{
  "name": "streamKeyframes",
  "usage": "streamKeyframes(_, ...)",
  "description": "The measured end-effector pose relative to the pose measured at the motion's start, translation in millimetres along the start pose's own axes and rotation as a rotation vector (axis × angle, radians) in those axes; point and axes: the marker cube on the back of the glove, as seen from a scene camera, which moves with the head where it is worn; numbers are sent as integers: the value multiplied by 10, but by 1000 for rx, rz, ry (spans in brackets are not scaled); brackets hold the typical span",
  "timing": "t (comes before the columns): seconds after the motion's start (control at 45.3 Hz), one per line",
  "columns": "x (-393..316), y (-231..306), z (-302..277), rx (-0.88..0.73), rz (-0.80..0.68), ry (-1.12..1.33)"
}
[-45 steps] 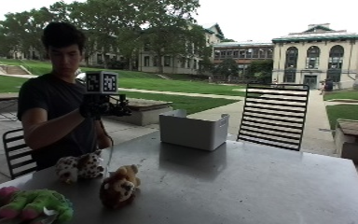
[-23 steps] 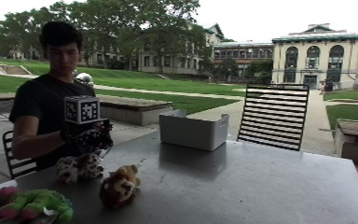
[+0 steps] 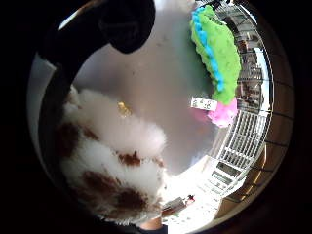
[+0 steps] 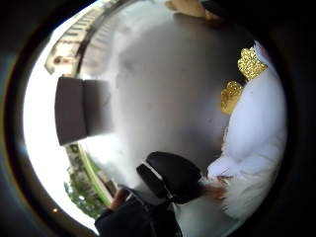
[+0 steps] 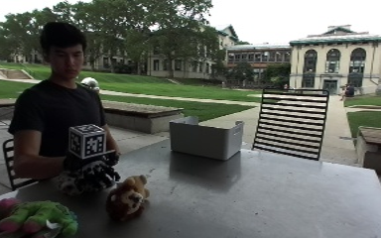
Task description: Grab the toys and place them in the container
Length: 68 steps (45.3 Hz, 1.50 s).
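At the table's near-left edge, the gloved right hand (image 5: 91,171) rests palm-down over the white-and-brown plush toy (image 5: 72,182), fingers curled around it. Container (image 5: 206,138) stands well apart, mid-table; brown toy (image 5: 127,197) and green toy (image 5: 35,218) lie nearby.

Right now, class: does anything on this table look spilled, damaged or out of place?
Nothing stands out. The container sits upright; the brown toy and green toy lie loose on the table, awaiting pickup. The gloved right hand rests on the white spotted toy.

I log: container (image 5: 206,139) at table (image 5: 256,198) far edge | chair (image 5: 291,122) behind table | three toys near me: lion (image 5: 127,197) between dragon (image 5: 32,218) and spotted plush (image 5: 78,181).
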Motion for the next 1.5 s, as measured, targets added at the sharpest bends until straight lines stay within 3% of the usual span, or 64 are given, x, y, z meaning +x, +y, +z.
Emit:
streamKeyframes(0.685,50,26,-156,105,100,-108)
streamKeyframes(0.972,141,-209,-360,108,131,-137)
streamKeyframes(1.148,-126,-377,-760,129,146,-112)
streamKeyframes(1.502,-1464,-702,-2008,248,-46,-64)
